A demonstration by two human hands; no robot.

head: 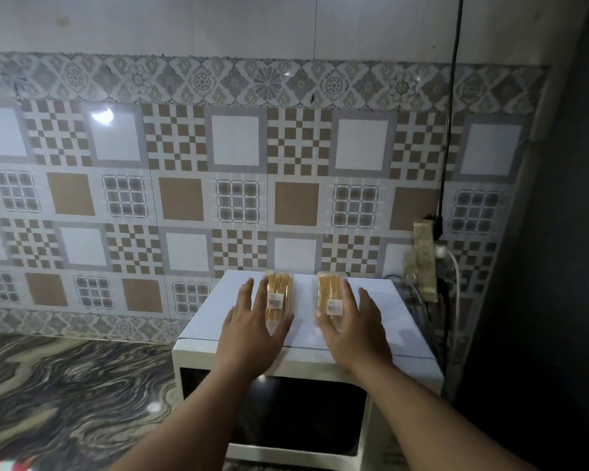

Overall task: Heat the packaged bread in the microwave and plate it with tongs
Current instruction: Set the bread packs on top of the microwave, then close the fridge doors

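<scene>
So the person has both hands up on top of the white microwave [381, 321], one on each pack of bread. The left bread pack [279, 299] sits under the left hand [254, 329], the right bread pack [330, 297] under the right hand [356, 329]. Both packs lie flat on the microwave's top, toward the back near the tiled wall [184, 164], a little apart from each other. On both hands the fingers are spread and laid flat alongside and partly over the packs, not curled around anything yet, so nothing is really gripped.

What could go sideways from here, imo:

- Those packs look like thin clear plastic, slick stuff. With flat open palms, a push could just slide a pack back toward the wall or off the side instead of picking it up.
- Grabbing both at once leaves no free hand for the microwave door [272, 413], which looks closed. Juggling two packs while tugging it open is how one gets dropped onto the marbled surface [65, 385].
- There's a dangling power cord [449, 130] and a plug strip [425, 263] right of the microwave; a pack knocked that way lands in the wires.
- Squeezing too hard could squash the bread inside.

No tongs or plate in view that I can spot.
</scene>
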